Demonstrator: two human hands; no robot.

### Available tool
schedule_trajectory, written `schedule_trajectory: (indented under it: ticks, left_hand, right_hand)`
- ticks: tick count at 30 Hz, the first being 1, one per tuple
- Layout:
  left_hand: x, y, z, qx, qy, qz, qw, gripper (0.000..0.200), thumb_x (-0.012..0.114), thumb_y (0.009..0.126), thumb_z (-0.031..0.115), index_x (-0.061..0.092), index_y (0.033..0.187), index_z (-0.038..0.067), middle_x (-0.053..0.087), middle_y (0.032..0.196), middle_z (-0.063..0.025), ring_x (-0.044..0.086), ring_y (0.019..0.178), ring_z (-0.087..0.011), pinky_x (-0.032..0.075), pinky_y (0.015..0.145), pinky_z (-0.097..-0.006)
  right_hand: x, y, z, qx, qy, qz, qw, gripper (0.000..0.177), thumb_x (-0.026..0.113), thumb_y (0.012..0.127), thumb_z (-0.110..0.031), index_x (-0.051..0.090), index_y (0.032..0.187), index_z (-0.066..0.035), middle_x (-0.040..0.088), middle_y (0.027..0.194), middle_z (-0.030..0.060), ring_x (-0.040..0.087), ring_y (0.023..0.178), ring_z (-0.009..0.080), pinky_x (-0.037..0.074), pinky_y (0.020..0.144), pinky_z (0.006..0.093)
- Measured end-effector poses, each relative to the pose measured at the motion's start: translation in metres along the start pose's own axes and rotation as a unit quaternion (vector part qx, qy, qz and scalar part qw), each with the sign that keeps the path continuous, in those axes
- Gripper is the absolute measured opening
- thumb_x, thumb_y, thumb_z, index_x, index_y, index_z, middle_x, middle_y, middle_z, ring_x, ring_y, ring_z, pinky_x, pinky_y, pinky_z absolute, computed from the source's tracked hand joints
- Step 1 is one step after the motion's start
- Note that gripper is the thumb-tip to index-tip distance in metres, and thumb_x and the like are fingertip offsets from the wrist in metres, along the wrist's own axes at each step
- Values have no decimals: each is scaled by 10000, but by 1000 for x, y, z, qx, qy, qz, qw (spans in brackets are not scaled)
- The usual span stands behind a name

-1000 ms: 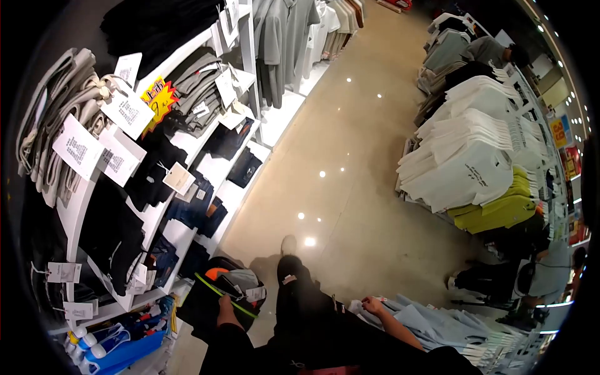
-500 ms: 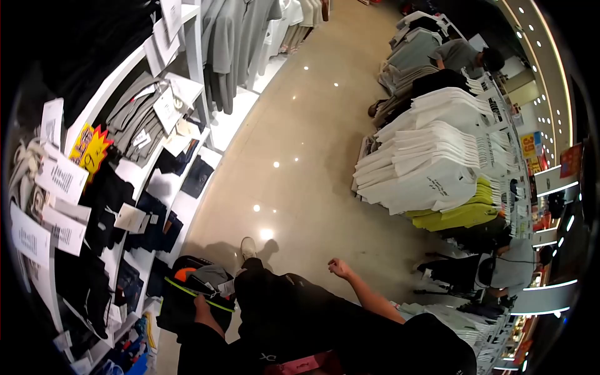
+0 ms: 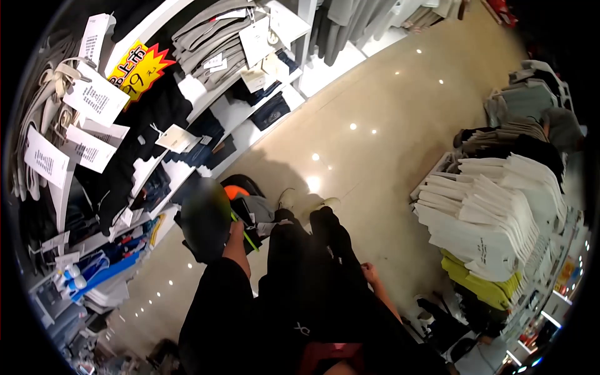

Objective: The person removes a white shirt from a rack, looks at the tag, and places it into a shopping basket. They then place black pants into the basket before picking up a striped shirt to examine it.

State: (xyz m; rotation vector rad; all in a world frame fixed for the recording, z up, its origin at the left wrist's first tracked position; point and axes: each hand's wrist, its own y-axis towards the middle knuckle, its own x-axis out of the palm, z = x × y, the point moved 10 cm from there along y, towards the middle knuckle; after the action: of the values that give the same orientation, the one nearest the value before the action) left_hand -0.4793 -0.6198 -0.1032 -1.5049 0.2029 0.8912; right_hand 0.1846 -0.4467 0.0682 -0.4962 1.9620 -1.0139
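My left hand [image 3: 236,234] is closed on the bright green edge of a black shopping bag [image 3: 201,247], held low beside my left leg. Grey folded clothing [image 3: 257,206] and something orange [image 3: 235,192] show at its mouth. A dark blurred patch hides part of the bag. My right hand [image 3: 370,273] hangs beside my right thigh, its fingers loosely bent, with nothing seen in it. Both my shoes [image 3: 286,199] show on the floor in front of me.
White shelves [image 3: 219,94] on the left hold folded trousers [image 3: 212,40], jeans and tagged dark clothes. A yellow price sign [image 3: 139,72] sticks out there. White shirts [image 3: 478,212] and lime-green shirts [image 3: 481,278] hang on the right. A person [image 3: 481,356] stands at lower right.
My view has turned left, so shelves and racks sit further right. My right hand has swung in closer to my thigh. A second shoe now shows. My left hand still grips the bag.
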Motion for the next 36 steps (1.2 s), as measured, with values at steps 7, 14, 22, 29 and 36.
schedule_trajectory:
  ticks: [7, 14, 22, 29, 36]
  left_hand:
    - [11, -35, 19, -1, 46, 27, 999, 448, 525, 841, 239, 578, 1227, 19, 534, 1269, -267, 514, 1177, -420, 423, 991, -456]
    - [36, -84, 35, 15, 48, 29, 998, 470, 519, 855, 281, 562, 1269, 63, 405, 1385, -272, 468, 1205, -437, 406, 1006, -469]
    - [69, -107, 68, -5, 31, 13, 999, 488, 545, 844, 307, 564, 1270, 69, 463, 1354, -254, 456, 1236, -407, 394, 1025, -448]
    - [101, -112, 134, 15, 33, 43, 998, 473, 503, 861, 333, 592, 1223, 43, 584, 1237, -204, 457, 1237, -395, 393, 1024, -454]
    - [132, -145, 235, 25, -17, 5, 1000, 488, 541, 858, 355, 575, 1243, 57, 540, 1279, -237, 470, 1227, -407, 407, 1008, -470]
  right_hand:
    - [-86, 59, 22, -5, 43, -61, 997, 240, 536, 886, -164, 614, 1049, -7, 680, 882, 112, 649, 729, 174, 516, 619, 306]
    - [-174, 130, -25, -51, 16, -90, 995, 236, 499, 903, -136, 576, 1078, 3, 678, 899, 121, 660, 752, 180, 522, 604, 298]
    - [-207, 185, -102, -77, -85, -141, 983, 243, 514, 908, -160, 582, 1082, -4, 678, 899, 116, 661, 756, 169, 525, 634, 290]
    - [-269, 252, -200, -126, -74, -155, 977, 235, 486, 929, -139, 572, 1097, 2, 673, 930, 123, 661, 809, 180, 518, 670, 285]
    - [-334, 289, -263, -107, -20, -82, 991, 267, 464, 922, -111, 555, 1135, 21, 669, 951, 149, 664, 825, 222, 523, 648, 308]
